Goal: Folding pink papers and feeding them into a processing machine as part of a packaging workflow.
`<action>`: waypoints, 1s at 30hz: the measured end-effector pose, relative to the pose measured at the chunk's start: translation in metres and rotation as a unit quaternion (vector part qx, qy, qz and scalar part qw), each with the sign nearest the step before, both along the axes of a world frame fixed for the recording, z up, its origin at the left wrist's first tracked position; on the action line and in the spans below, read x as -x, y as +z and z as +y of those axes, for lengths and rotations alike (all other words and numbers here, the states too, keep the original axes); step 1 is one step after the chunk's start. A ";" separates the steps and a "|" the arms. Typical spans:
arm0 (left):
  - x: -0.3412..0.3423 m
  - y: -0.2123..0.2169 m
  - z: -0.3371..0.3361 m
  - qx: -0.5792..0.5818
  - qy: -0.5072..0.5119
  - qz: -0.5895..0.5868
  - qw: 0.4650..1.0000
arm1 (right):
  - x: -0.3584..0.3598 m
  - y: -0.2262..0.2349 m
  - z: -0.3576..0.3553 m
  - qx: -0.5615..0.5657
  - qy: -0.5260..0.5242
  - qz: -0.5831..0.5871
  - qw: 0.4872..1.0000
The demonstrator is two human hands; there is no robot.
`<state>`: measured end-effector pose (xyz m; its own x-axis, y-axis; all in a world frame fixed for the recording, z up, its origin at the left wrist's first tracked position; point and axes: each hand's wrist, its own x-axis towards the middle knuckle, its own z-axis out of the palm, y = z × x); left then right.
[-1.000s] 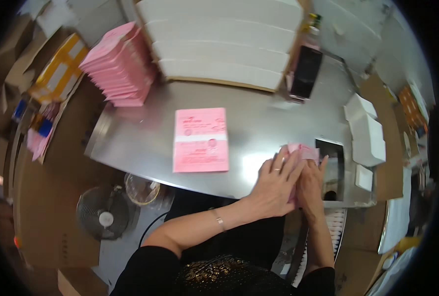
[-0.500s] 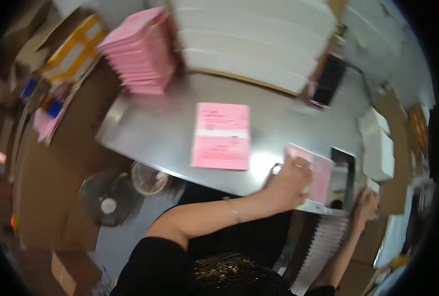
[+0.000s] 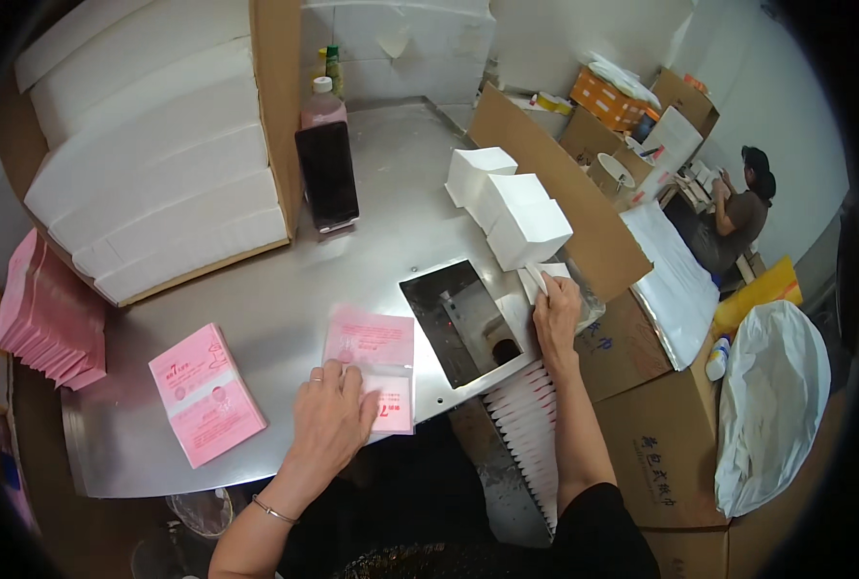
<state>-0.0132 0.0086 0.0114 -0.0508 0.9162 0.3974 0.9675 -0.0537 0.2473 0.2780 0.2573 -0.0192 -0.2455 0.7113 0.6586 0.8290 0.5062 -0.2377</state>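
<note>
My left hand [image 3: 331, 413] rests on the near left part of a thin pink-and-clear packet [image 3: 376, 338] on the metal table, its fingers curled against the packet's surface. My right hand [image 3: 557, 314] is at the near end of a row of white folded paper stacks [image 3: 521, 217]. Its thumb and fingers close on a small piece of white folded paper [image 3: 542, 278]. Left of my left hand lies a pile of pink packets [image 3: 207, 396] with a white band. Between the packet and my right hand is a dark rectangular opening [image 3: 458, 323] in the tabletop.
A large carton [image 3: 277, 116] of white paper stacks stands at the back left, beside more pink packets [image 3: 53, 314]. A black phone [image 3: 327, 179] leans against a bottle [image 3: 321, 104]. Below the opening hangs a row of white-and-pink pieces [image 3: 526, 434]. Another person [image 3: 746, 207] sits far right.
The view has swung to the right, bringing cartons and another person into sight. My left hand has shifted toward the packet's near left edge; my right hand stays by the white stacks.
</note>
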 end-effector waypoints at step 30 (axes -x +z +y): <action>-0.012 -0.002 -0.016 -0.004 -0.048 -0.027 0.998 | 0.010 0.002 -0.012 0.011 0.052 0.010 0.999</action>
